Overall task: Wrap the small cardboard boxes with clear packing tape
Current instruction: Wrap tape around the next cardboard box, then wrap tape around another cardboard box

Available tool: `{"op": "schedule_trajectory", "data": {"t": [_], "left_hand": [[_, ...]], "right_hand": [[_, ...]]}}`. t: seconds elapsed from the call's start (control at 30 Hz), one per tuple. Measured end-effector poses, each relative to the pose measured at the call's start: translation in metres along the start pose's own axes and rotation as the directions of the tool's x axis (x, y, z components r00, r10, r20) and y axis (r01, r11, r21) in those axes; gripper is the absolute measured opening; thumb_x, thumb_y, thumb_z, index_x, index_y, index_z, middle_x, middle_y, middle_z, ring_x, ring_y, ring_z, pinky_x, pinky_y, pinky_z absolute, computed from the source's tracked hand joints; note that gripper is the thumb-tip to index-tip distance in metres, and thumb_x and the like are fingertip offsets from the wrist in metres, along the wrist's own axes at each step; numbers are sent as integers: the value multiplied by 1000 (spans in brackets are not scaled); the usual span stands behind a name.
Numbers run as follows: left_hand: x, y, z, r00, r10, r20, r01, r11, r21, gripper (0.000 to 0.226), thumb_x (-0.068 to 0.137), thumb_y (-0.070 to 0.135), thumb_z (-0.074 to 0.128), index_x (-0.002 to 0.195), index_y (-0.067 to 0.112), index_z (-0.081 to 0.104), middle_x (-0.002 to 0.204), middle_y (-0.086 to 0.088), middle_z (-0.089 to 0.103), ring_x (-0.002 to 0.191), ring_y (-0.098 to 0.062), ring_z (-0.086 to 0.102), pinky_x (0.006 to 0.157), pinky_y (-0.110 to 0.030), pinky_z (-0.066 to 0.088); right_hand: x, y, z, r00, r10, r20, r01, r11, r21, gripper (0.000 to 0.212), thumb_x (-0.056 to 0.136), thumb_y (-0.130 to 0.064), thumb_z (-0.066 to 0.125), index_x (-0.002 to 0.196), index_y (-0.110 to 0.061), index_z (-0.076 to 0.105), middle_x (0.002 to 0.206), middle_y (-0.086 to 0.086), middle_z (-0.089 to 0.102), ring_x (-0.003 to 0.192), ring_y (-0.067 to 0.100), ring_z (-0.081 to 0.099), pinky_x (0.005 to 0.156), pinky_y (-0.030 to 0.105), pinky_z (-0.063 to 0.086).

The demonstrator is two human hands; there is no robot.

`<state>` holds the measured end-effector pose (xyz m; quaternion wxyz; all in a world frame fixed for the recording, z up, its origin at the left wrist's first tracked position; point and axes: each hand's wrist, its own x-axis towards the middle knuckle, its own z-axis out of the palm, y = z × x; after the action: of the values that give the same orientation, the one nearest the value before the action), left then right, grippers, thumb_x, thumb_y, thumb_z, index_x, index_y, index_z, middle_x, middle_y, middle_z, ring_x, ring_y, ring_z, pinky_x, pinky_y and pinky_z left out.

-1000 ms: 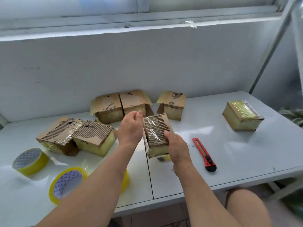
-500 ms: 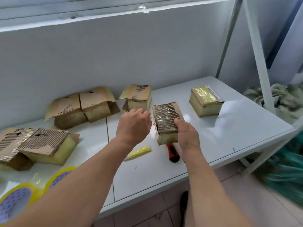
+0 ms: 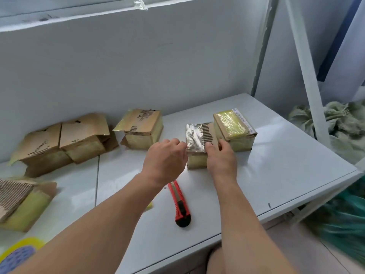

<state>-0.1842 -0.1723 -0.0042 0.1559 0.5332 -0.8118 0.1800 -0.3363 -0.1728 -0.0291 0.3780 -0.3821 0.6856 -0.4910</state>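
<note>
Our right hand grips the small box, fingers curled on its glossy taped, torn-corrugated top. It sits on the desk, touching the wrapped box at its 3 o'clock. Our left hand hovers loosely curled at its 9 o'clock, holding nothing.

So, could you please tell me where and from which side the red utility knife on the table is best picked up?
Take the red utility knife by the middle of its long, slim handle, coming from above with thumb and fingers across its two long sides. It lies flat on the white table, black end nearest, with free space either side; the left hand is closest.
</note>
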Motion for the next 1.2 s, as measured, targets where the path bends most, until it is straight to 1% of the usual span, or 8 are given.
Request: {"op": "schedule_trajectory", "data": {"t": [0.23, 0.37, 0.5, 0.7, 0.83, 0.97, 1.07, 1.2], "left_hand": [[-40, -41, -24, 997, -71, 43, 68, 995, 69, 22, 99, 25, 50, 87, 15, 66, 83, -3, 65, 71, -29, 59, 60, -31, 31], [-87, -81, -45, 988, -151, 25, 149, 986, 81, 22, 82, 16, 73, 65, 14, 59, 61, -3, 56, 50, -25, 41, 51, -27, 23], [-144, -132, -59, 970, -242, 6, 239, 963, 125, 26, 70, 13, 81, 59, 15, 57, 55, -1, 52, 44, -27, 49, 47, -25, 22], [-218, -204, -74, 892, -435, -119, 441, 897, 29, 28, 86, 27, 44, 73, 14, 64, 74, -4, 63, 67, -30, 61, 55, -35, 46], [-244, -232, -75, 620, -762, -188, 749, 646, -147, 47, 86, 30, 45, 120, 3, 63, 127, -20, 59, 116, -39, 55, 98, -48, 47], [-248, -242, -82, 213, -961, 179, 882, 111, -457, 71, 95, 23, 53, 155, 1, 23, 161, -22, 18, 146, -37, 25, 120, -44, 23], [-246, -246, -82, 95, -945, 314, 772, -129, -622, 70, 94, 24, 54, 154, 5, 23, 157, -15, 25, 135, -36, 41, 111, -46, 39], [-238, -240, -85, 90, -929, 359, 695, -200, -691, 63, 85, 32, 54, 143, 12, 38, 141, -13, 47, 119, -33, 54, 102, -52, 47]], "right_hand": [[-43, -17, 35, 923, -381, -55, 294, 790, -538, 44, 99, -30, 52, 141, -17, 53, 161, 3, 35, 153, 23, 18, 121, 43, 15], [-82, -29, 75, 881, -453, 136, 448, 710, -543, 38, 100, -25, 52, 136, -15, 59, 159, 4, 38, 154, 23, 18, 120, 43, 14], [-134, -39, 136, 771, -524, 363, 637, 614, -466, 34, 100, -21, 51, 132, -14, 63, 153, 5, 47, 150, 25, 30, 117, 42, 20], [-201, -53, 226, 656, -476, 586, 741, 553, -381, 34, 104, -25, 45, 132, -15, 62, 147, 3, 50, 137, 24, 42, 109, 38, 30], [-226, -61, 276, 581, -366, 727, 744, 600, -292, 43, 107, -32, 40, 146, -16, 48, 153, 2, 44, 141, 23, 38, 115, 39, 31], [-234, -67, 309, 546, -230, 806, 672, 695, -257, 57, 106, -39, 41, 157, -16, 31, 162, 4, 31, 149, 21, 28, 122, 41, 24], [-236, -69, 317, 543, -129, 830, 559, 793, -242, 65, 105, -42, 44, 160, -16, 21, 166, 3, 25, 152, 20, 24, 124, 35, 21], [-236, -69, 302, 617, -166, 769, 444, 880, -167, 52, 105, -38, 48, 150, -15, 40, 150, 7, 47, 134, 21, 46, 104, 25, 34]]}}
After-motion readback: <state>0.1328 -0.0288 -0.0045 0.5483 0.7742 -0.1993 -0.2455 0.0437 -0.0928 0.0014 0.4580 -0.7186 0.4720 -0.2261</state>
